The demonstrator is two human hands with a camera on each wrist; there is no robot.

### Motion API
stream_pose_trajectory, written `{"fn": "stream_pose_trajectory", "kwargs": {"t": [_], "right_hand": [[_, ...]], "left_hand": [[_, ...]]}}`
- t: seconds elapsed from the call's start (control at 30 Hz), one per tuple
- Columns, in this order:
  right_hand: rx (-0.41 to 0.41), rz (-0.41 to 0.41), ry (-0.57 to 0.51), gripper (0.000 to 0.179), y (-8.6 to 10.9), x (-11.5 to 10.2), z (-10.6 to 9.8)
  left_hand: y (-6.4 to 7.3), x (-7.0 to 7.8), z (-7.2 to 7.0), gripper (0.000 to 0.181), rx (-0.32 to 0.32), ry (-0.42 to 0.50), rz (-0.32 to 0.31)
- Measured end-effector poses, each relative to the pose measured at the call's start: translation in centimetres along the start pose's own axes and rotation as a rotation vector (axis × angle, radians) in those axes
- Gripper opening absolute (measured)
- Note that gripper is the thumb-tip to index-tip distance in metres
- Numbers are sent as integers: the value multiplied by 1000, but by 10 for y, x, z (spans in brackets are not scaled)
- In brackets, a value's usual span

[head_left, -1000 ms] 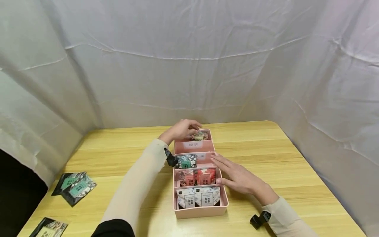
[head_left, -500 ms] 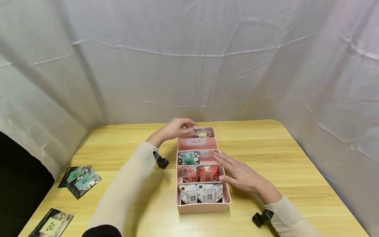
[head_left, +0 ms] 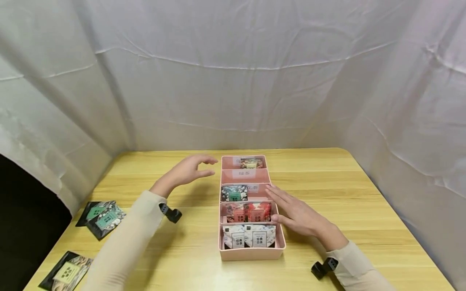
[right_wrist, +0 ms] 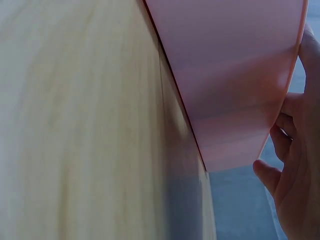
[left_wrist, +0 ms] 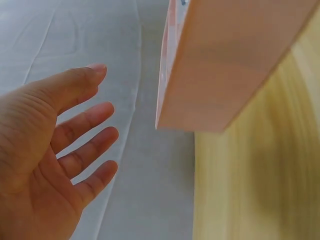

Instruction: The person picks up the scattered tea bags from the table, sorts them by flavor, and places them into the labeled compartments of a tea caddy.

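Observation:
A long pink divided box (head_left: 252,254) stands on the table, with labelled compartments one behind another. My left hand (head_left: 185,171) is in the air left of its back end, fingers spread and loosely bent, holding nothing; the left wrist view shows the bare palm. Along the box's right rim rests my right hand (head_left: 299,215), fingers fairly straight. A yellow-labelled tea sachet (head_left: 251,163) leans in the rearmost compartment. The middle one holds a green-labelled tea sachet (head_left: 234,194). Red tea sachets (head_left: 257,213) and white tea sachets (head_left: 260,236) fill the two front compartments.
Two green-labelled sachets (head_left: 106,219) overlap on the table at the left, beside the left sleeve. Nearer the front left corner lies a pile of yellow-labelled sachets (head_left: 67,272). A pale curtain (head_left: 233,101) hangs behind the wooden table (head_left: 346,194) and along its sides.
My left hand has drawn back left and slightly nearer from the rearmost compartment, leaving the yellow-labelled sachet there in view. The right hand keeps its place at the rim.

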State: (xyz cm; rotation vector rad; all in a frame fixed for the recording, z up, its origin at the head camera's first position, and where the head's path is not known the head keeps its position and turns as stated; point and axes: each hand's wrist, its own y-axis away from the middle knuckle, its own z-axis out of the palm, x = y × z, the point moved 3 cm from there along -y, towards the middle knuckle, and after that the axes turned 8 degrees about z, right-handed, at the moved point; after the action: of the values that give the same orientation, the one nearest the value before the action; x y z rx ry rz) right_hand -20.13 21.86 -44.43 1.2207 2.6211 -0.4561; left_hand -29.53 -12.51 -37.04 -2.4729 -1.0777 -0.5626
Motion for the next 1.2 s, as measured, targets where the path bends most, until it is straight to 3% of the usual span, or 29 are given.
{"fn": "stream_pose_trajectory", "kwargs": {"t": [0.33, 0.63, 1.2], "right_hand": [[-14, 15, -11, 73, -1, 0, -1], [-24, 20, -25, 72, -2, 0, 1], [-21, 19, -24, 72, -6, -1, -1]], "left_hand": [[61, -20, -11, 49, 37, -41, -63], [105, -31, -21, 57, 47, -45, -117], [191, -60, -41, 73, 95, -30, -298]]}}
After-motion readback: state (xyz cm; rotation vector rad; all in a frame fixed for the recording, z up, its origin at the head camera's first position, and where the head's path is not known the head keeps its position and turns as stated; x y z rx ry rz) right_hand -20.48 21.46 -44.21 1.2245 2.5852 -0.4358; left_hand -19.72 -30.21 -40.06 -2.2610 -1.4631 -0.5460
